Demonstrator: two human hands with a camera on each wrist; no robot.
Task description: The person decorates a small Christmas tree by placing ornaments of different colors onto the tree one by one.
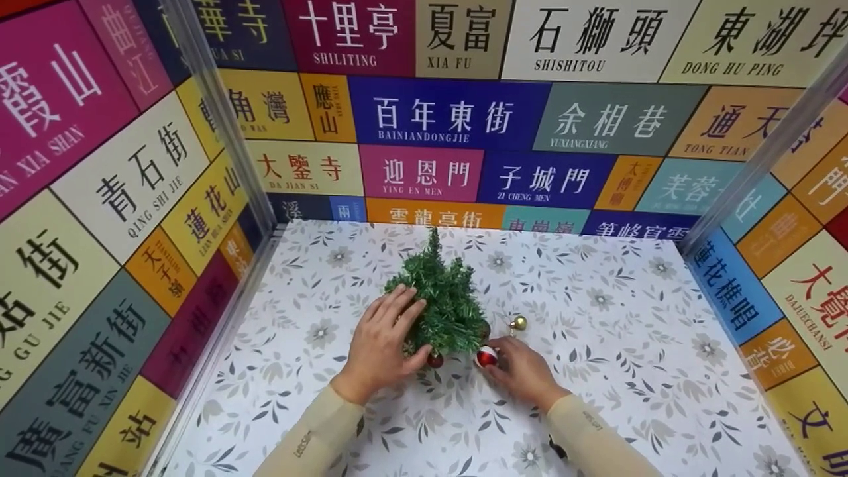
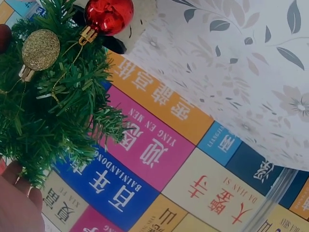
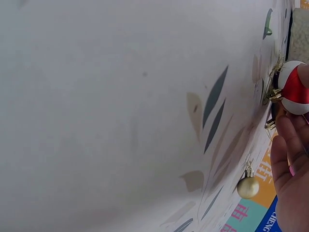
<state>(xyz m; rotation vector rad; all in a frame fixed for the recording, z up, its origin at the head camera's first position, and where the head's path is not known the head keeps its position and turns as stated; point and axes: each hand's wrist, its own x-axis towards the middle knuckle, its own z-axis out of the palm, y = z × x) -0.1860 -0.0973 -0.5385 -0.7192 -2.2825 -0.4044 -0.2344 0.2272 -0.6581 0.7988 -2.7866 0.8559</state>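
Observation:
A small green artificial Christmas tree (image 1: 449,301) stands on the table. My left hand (image 1: 383,338) rests against its left side, fingers spread over the branches and thumb near a red bauble (image 1: 434,360) at the bottom. Just right of the tree, my right hand (image 1: 527,371) pinches a red-and-white bauble (image 1: 487,356) between thumb and fingers; its gold cap shows in the right wrist view. Beyond that hand lies a shiny gold bauble (image 1: 519,322). The left wrist view shows a glittery gold bauble (image 2: 41,50) and a glossy red bauble (image 2: 110,14) among the branches.
White floral paper (image 1: 318,285) covers the tabletop. Panels with colourful Chinese place names (image 1: 444,119) rise at the back and both sides, with clear strips at the corners. A small dark object (image 1: 558,449) lies by the right sleeve.

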